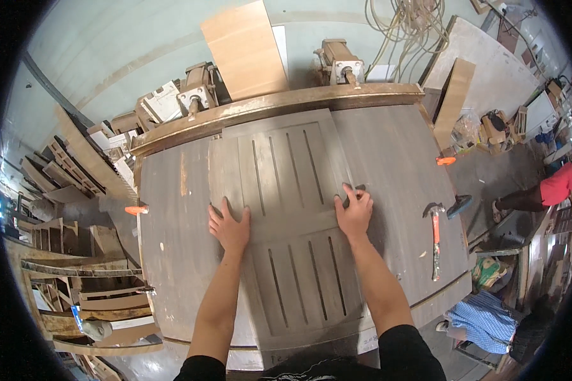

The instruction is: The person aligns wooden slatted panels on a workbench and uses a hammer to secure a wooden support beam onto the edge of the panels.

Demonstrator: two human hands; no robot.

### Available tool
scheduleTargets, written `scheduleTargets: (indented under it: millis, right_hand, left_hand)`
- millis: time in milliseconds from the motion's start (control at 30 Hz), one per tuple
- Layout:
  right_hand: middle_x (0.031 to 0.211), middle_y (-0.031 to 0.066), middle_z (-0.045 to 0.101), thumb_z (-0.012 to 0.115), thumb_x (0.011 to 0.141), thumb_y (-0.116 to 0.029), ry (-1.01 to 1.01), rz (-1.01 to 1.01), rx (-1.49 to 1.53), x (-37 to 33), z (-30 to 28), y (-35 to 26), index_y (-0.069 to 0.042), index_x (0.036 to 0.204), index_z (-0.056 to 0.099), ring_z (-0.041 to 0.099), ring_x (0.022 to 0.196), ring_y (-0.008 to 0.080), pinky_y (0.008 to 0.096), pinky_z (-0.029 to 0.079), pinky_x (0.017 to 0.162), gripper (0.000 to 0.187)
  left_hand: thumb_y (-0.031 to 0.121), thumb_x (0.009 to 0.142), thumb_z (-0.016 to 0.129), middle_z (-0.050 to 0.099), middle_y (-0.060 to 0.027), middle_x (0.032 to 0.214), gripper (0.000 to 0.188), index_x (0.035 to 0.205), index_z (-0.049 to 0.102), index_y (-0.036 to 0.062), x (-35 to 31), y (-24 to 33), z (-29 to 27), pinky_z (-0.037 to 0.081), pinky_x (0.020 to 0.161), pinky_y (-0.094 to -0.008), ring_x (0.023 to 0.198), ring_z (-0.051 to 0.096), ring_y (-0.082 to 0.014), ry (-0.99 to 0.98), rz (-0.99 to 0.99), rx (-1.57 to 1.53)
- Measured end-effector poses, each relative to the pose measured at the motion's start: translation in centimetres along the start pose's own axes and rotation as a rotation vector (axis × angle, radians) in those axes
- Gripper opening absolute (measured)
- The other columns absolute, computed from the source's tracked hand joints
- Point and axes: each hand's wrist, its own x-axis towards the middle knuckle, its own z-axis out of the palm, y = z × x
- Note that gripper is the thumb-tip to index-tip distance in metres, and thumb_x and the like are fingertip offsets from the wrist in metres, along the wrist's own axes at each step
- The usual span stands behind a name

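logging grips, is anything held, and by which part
The left hand and right hand rest at opposite long edges of the slotted panel; whether they grip it cannot be told.

Hammer (435,244) with red-and-dark handle, lying at right. Orange fitting (446,161) beyond it; another orange fitting (136,210) opposite, at left. Two machine cylinders (341,60) with shafts facing forward, tan board (245,54) leaning upright between them. Coiled cable (413,25) on pale wall (140,44). Wooden rack (89,267) at left. Far right, person in red top (556,187), dark legwear; blue-checked fabric (483,320) lower down.
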Motion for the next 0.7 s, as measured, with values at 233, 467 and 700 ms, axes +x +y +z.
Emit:
scheduleTargets:
  millis: [233,467,700]
  right_hand:
    - [0.112,0.0121,0.055,0.075,0.082,-0.032,0.073,-0.034,-0.009,-0.17,-0.12,0.41,-0.023,0.119,0.071,0.051,0.100,0.0334,0.0446,0.043,0.089,0.038]
    - [0.111,0.0121,0.054,0.074,0.083,-0.031,0.062,-0.022,0.003,-0.15,-0.09,0.25,-0.024,0.120,0.069,0.051,0.101,0.0343,0.0459,0.043,0.089,0.038]
    - [0.112,0.0122,0.054,0.074,0.083,-0.031,0.068,-0.019,-0.011,-0.30,-0.33,0.11,-0.024,0.120,0.069,0.051,0.102,0.0343,0.0465,0.043,0.090,0.038]
  left_hand:
    - [0.052,0.091,0.061,0.024,-0.0305,0.156,0.072,0.149,0.040,0.0155,-0.19,0.93,-1.06,0.023,0.113,-0.0555,0.139,0.027,-0.0471,-0.087,-0.009,-0.019]
    - [0.050,0.094,0.059,0.020,-0.0278,0.158,0.068,0.150,0.039,0.0174,-0.38,1.01,-1.01,0.022,0.113,-0.0576,0.141,0.025,-0.0477,-0.084,-0.012,-0.005]
    - [0.050,0.094,0.059,0.020,-0.0278,0.158,0.068,0.151,0.038,0.0177,-0.47,0.83,-0.85,0.022,0.113,-0.0581,0.140,0.026,-0.0476,-0.073,0.011,-0.003]
